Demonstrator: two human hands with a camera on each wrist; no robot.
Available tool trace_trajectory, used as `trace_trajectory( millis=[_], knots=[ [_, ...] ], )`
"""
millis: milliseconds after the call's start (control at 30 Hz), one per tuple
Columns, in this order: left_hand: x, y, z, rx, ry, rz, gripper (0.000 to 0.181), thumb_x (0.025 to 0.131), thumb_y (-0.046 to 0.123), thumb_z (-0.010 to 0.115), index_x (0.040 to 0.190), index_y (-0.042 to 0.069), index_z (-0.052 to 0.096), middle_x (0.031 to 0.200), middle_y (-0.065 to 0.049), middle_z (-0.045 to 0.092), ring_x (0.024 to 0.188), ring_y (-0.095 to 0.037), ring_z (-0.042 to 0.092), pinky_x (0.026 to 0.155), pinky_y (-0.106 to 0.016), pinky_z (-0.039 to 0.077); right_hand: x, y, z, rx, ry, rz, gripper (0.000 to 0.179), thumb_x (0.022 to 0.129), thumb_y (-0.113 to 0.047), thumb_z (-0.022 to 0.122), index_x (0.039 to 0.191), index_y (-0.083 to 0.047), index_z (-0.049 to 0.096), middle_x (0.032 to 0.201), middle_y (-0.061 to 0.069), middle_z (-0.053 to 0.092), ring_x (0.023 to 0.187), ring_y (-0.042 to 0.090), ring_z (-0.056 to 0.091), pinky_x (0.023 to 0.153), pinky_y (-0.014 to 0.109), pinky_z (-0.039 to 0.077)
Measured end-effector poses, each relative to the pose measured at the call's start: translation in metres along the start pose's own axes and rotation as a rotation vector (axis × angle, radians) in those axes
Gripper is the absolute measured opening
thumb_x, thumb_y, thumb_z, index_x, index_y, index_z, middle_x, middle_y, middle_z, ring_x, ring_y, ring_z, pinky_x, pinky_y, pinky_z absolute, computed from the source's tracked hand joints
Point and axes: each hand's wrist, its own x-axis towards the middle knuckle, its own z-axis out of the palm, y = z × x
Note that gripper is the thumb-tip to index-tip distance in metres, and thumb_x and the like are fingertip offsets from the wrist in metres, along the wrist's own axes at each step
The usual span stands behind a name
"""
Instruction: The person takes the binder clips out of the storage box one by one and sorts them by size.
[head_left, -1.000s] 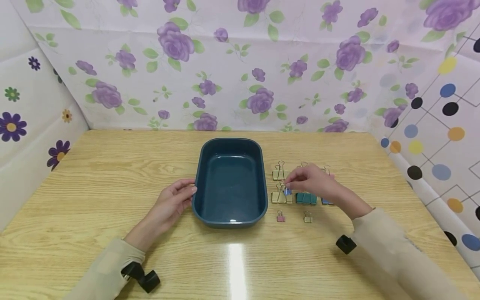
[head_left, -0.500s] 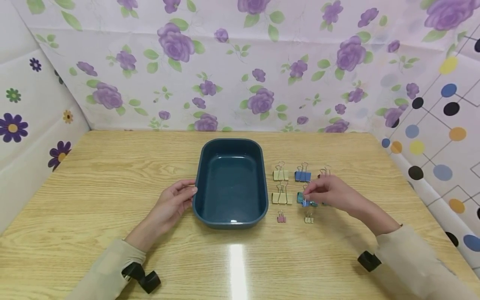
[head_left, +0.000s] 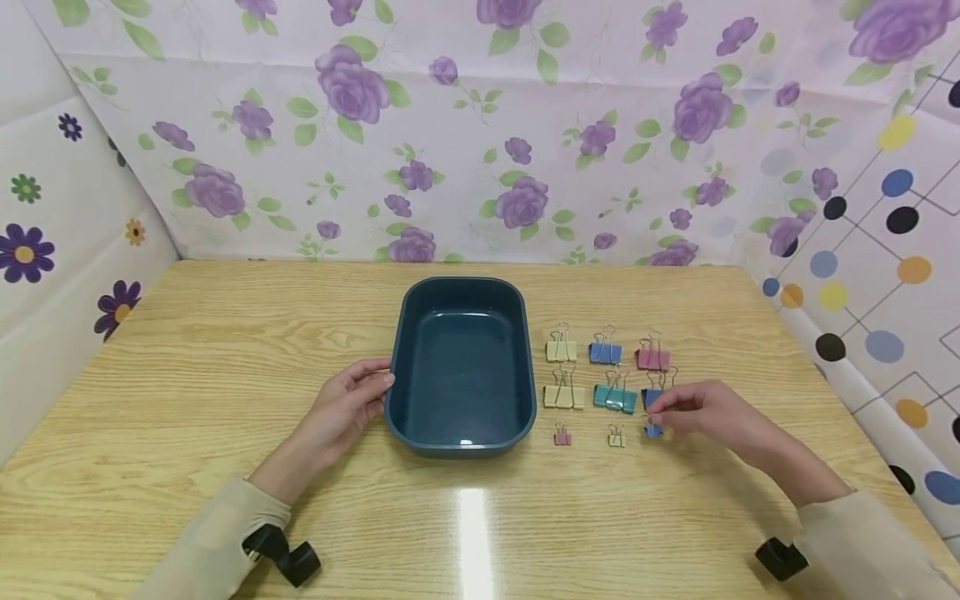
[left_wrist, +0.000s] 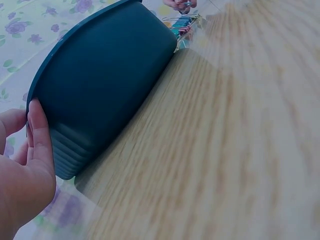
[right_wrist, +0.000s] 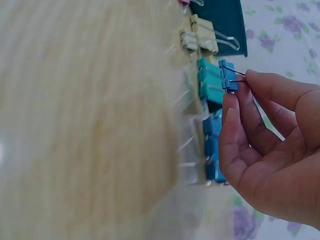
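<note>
My left hand [head_left: 341,408] holds the left rim of a deep dark-teal plastic tray [head_left: 399,333]. In the left wrist view its fingers [left_wrist: 41,132] lie against the outer wall, up at the rim. At the right of the tray, my right hand [head_left: 723,417] pinches a small blue binder clip [head_left: 653,431] by its wire handle, thumb against fingers. The right wrist view shows this clip [right_wrist: 229,76] in front of the teal binder clip [right_wrist: 211,82]. In the head view it is just below a larger blue binder clip [head_left: 651,397], partly hidden by my fingers.
Beside the tray, binder clips stand in rows: yellow [head_left: 561,351], blue [head_left: 604,353] and pink [head_left: 652,359] at the back, yellow [head_left: 564,397] and teal [head_left: 615,398] mid-row, small pink [head_left: 562,438] and small yellow [head_left: 617,440] in front. Flowered cloth [head_left: 450,167] backs the wooden table [head_left: 262,333].
My right hand has moved right and toward the front with the small blue binder clip, from over the yellow clips past the teal one. My left hand and the tray stay put.
</note>
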Motion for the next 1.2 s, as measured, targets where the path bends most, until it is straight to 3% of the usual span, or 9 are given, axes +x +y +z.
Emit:
trace_trajectory(
  millis=[300,500,1200],
  knots=[
    [0.0,0.0,0.0,-0.002,-0.009,0.008,0.018,0.097,-0.001,0.053,0.115,0.0,0.053,0.094,-0.002,0.065,0.082,-0.01,0.06,0.07,-0.02,0.05,-0.008,0.02,-0.006,-0.075,0.054,0.069,0.024,0.09,-0.022,0.07,0.103,-0.002,0.07,0.098,0.008,0.066,0.078,0.019,0.056,0.065,0.029,0.049],
    [0.0,0.0,-0.002,-0.01,-0.011,0.005,0.017,0.097,0.0,0.054,0.114,0.003,0.053,0.094,-0.001,0.065,0.081,-0.009,0.061,0.071,-0.02,0.051,-0.011,0.026,-0.009,-0.028,0.061,0.077,0.027,0.09,-0.02,0.07,0.106,0.002,0.07,0.098,0.009,0.068,0.076,0.016,0.057,0.063,0.029,0.05],
    [0.001,0.0,-0.001,-0.015,-0.009,-0.005,0.019,0.097,0.0,0.053,0.116,-0.001,0.052,0.094,-0.002,0.065,0.082,-0.01,0.06,0.071,-0.021,0.051,-0.012,0.029,-0.012,-0.042,0.086,0.1,0.03,0.09,-0.019,0.07,0.109,0.004,0.068,0.101,0.009,0.068,0.079,0.015,0.059,0.065,0.028,0.051]
  ],
)
